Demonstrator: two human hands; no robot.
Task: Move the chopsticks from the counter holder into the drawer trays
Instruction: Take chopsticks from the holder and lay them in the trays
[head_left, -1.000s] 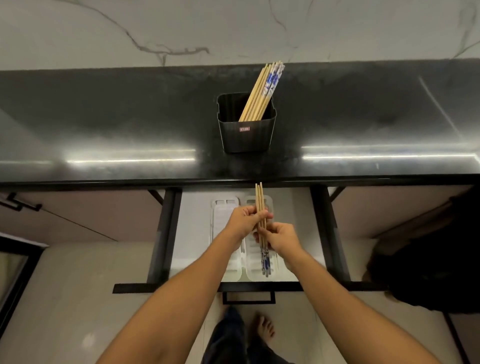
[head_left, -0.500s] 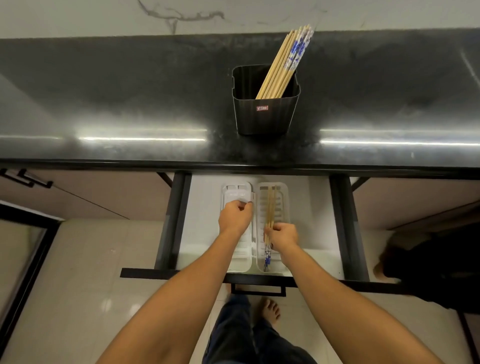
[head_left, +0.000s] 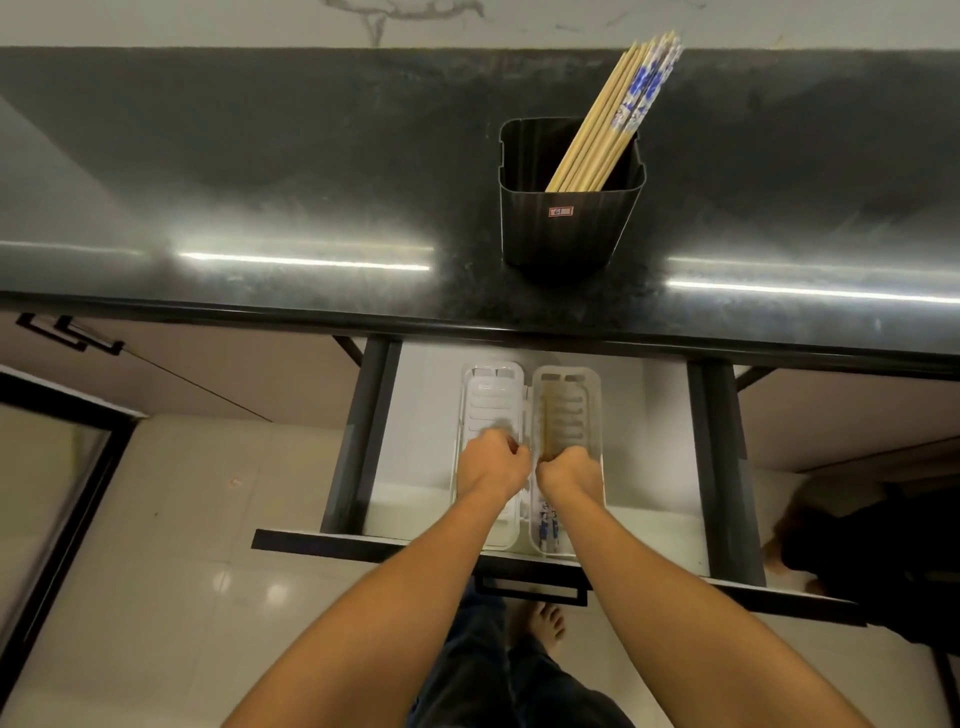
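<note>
The pair of chopsticks (head_left: 546, 434) lies lengthwise in the right tray (head_left: 589, 410), blue ends toward the drawer front, lower than before; the right hand (head_left: 566, 470) grips it; the left hand (head_left: 493, 465), curled, rests in the left tray (head_left: 493, 395); the rest lean right in the holder (head_left: 566, 234) on the bench (head_left: 260, 182).
</note>
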